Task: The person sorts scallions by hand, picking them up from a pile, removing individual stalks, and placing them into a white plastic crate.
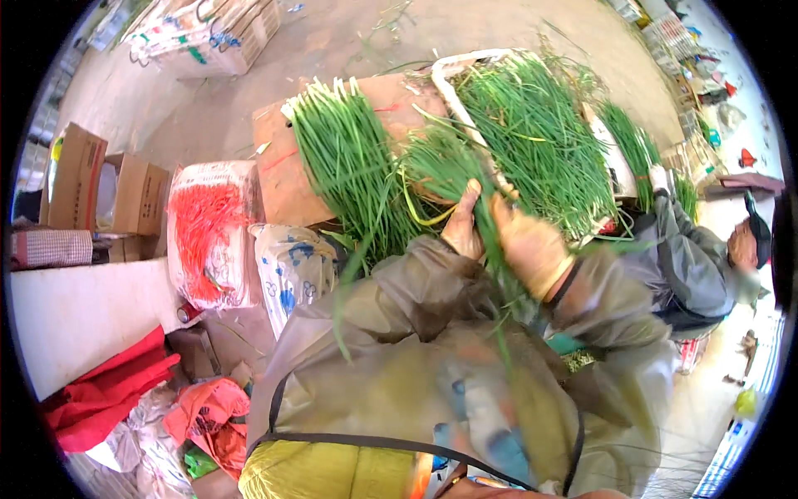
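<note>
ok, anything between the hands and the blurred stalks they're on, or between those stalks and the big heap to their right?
Nothing visible between the left hand or right hand and the blurred stalks. Toward the green heap, a white rim stands between, along the heap's left side.

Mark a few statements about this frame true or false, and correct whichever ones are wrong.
1. Red strings lie on a pale package at the left. True.
2. The left hand is touching the red strings. False: the left hand is at a green bunch, close to the right hand.
3. The pile of stalks on the brown board has its pale ends toward the wearer. False: the pale ends of the pile of stalks point away.
4. Another person in a dark jacket is at the right. True.
5. The red cloth hangs at the upper right. False: the red cloth is at the lower left.
</note>
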Tool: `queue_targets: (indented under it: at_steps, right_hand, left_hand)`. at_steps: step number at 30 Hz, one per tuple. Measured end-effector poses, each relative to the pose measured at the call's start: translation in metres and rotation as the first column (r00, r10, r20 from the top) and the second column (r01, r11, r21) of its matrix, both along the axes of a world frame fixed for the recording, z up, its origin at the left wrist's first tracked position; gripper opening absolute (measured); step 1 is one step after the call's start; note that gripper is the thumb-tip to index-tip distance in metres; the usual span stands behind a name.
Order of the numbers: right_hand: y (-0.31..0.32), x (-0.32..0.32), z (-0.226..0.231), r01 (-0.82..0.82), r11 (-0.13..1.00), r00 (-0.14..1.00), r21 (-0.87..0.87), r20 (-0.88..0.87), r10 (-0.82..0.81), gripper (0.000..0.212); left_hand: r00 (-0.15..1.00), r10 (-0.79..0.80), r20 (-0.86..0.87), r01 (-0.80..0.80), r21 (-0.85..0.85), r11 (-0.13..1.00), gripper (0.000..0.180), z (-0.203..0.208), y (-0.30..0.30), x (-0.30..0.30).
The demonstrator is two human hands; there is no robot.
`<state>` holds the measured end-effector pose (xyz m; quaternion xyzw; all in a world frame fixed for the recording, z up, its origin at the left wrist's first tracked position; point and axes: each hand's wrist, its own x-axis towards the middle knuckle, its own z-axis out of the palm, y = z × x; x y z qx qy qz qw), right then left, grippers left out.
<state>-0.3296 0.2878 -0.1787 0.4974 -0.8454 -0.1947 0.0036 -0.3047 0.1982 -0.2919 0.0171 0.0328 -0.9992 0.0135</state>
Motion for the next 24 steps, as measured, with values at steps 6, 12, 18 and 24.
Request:
queue_targets:
  at_steps: [6,12,18,24]
  right_hand:
    - [0.053,0.021,0.021,0.585,0.729,0.473,-0.357,0.879,0.051,0.044]
    - [0.045,-0.001,-0.065,0.799,0.504,-0.077,-0.328,0.775,0.627,0.047]
    - [-0.016,-0.027,-0.034,0.978,-0.005,0.113,-0.208,0.507,0.854,0.070]
    - [-0.023,-0.017,0.013,0.922,0.380,-0.363,-0.077,0.174,0.916,0.051]
  left_hand:
    - [0.961,-0.206,0.183,0.266,-0.425,0.865,0.025,0.007,-0.037,0.027]
    - [0.977,-0.210,-0.025,0.084,-0.865,0.494,0.048,0.092,-0.070,0.056]
    - [0.843,-0.451,0.293,0.345,-0.938,0.036,0.064,0.121,-0.108,0.128]
    - [0.812,-0.410,0.415,0.361,-0.909,-0.206,0.073,0.122,-0.134,0.204]
